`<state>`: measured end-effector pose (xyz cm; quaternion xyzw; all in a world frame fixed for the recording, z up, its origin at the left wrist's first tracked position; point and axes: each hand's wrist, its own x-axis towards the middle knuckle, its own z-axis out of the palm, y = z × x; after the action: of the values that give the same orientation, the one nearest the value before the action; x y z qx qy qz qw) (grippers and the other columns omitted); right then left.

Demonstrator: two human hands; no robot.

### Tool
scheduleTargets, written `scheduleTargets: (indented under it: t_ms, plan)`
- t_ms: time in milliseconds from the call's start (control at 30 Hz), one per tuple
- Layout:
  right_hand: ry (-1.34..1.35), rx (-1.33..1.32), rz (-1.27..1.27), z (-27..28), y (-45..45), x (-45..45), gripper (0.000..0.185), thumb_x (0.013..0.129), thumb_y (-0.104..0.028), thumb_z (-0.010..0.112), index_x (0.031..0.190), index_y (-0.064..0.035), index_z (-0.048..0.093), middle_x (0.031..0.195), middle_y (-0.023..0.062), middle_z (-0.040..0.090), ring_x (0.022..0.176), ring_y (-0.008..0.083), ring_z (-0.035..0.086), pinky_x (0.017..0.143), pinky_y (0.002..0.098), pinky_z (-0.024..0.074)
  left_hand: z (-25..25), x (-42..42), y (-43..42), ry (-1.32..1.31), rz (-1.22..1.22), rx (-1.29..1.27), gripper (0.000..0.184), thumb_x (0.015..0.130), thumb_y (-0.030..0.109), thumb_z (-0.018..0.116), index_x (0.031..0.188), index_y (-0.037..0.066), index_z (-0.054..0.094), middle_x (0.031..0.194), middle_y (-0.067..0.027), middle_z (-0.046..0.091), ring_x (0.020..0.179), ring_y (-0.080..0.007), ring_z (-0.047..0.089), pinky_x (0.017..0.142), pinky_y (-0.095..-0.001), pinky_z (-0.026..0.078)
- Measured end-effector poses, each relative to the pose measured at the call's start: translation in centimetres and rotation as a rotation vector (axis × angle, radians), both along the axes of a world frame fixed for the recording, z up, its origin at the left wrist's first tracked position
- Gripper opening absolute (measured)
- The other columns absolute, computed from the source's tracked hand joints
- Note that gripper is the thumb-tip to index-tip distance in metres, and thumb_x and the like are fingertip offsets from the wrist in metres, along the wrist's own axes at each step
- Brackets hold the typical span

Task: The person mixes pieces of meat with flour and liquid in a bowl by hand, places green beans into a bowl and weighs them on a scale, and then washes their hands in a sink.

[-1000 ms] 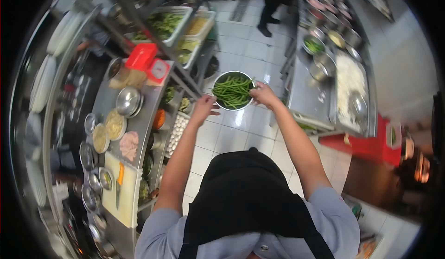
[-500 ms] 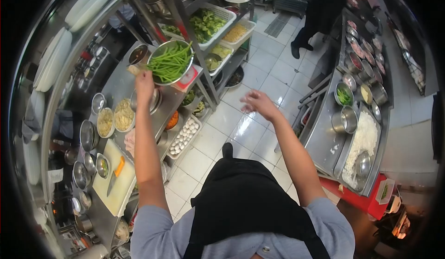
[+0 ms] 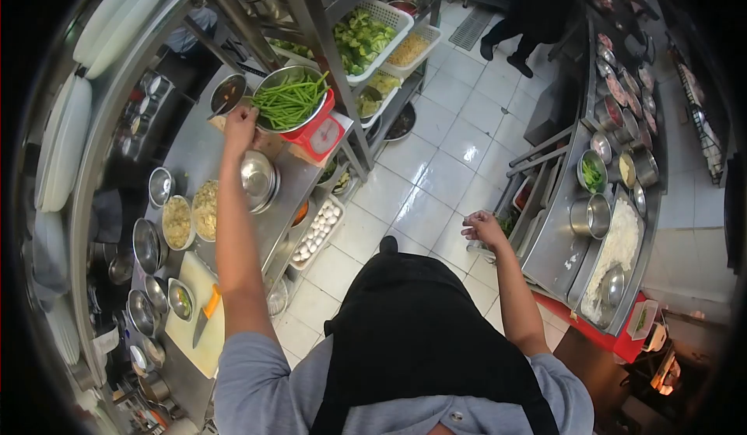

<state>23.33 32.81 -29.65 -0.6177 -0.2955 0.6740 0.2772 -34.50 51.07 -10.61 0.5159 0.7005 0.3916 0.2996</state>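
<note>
My left hand (image 3: 240,128) reaches to the left side of a steel bowl (image 3: 274,85) heaped with long green beans (image 3: 291,99). Its fingers are closed at the bowl's rim. The bowl sits over a red kitchen scale (image 3: 320,135), whose round dial shows in front. Just left of the hand is a dark-filled steel pot (image 3: 228,94). Stacked steel lids or bowls (image 3: 257,177) lie below the wrist. My right hand (image 3: 484,229) hangs over the floor with loosely bent fingers and nothing in it.
A shelf rack (image 3: 342,116) holds a basket of chopped greens (image 3: 364,42). Below stands a tray of white mushrooms or eggs (image 3: 317,235). A knife (image 3: 205,315) lies on the cutting board (image 3: 187,334). The right counter carries a rice tray (image 3: 618,240). A co-worker in black (image 3: 537,15) stands ahead.
The scale's dial has come into fuller view beneath the bowl. My right hand has moved right and back toward me, its fingers more bent. The co-worker's legs have shifted.
</note>
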Motion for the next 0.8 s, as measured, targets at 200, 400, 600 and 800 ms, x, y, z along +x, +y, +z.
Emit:
scheduleTargets:
  t_ms: [200, 400, 600, 800]
  plan:
    - [-0.029, 0.039, -0.004, 0.6, 1.4, -1.3, 0.016, 0.088, -0.015, 0.061, 0.092, -0.0024, 0.053, 0.089, 0.0095, 0.062, 0.07, 0.0204, 0.067, 0.059, 0.0295, 0.0555, 3.4, -1.4, -1.5, 0.007, 0.036, -0.009, 0.027, 0.094, 0.025, 0.05, 0.106, 0.003, 0.06, 0.078, -0.0093, 0.061, 0.059, -0.0123, 0.059, 0.041, -0.0248, 0.046]
    - [-0.034, 0.09, 0.022, 1.2, 1.8, -2.5, 0.02, 0.088, -0.017, 0.063, 0.096, -0.0014, 0.054, 0.086, 0.008, 0.06, 0.069, 0.0184, 0.067, 0.058, 0.028, 0.0547, 6.1, -0.7, -0.9, 0.482, -0.194, 0.297, 0.033, 0.086, 0.008, 0.056, 0.119, 0.001, 0.059, 0.108, -0.0181, 0.064, 0.094, -0.0267, 0.063, 0.085, -0.0346, 0.047]
    - [-0.062, 0.078, 0.023, 0.6, 0.9, -2.6, 0.018, 0.089, -0.016, 0.061, 0.096, -0.0007, 0.054, 0.086, 0.0078, 0.06, 0.069, 0.0175, 0.066, 0.057, 0.0271, 0.0544, 7.8, 2.0, 0.2, 0.783, -0.306, 0.284, 0.034, 0.082, 0.006, 0.057, 0.115, -0.001, 0.061, 0.11, -0.0215, 0.063, 0.099, -0.0356, 0.062, 0.087, -0.0399, 0.047]
    - [-0.04, 0.08, -0.042, 0.6, -1.0, -1.7, 0.016, 0.091, -0.015, 0.056, 0.096, 0.0003, 0.055, 0.086, 0.0078, 0.061, 0.071, 0.0181, 0.067, 0.058, 0.0271, 0.0549, 6.0, 1.2, 2.3, 0.797, -0.411, 0.09, 0.035, 0.08, 0.002, 0.052, 0.114, -0.001, 0.061, 0.104, -0.0245, 0.064, 0.102, -0.0381, 0.061, 0.087, -0.0432, 0.047]
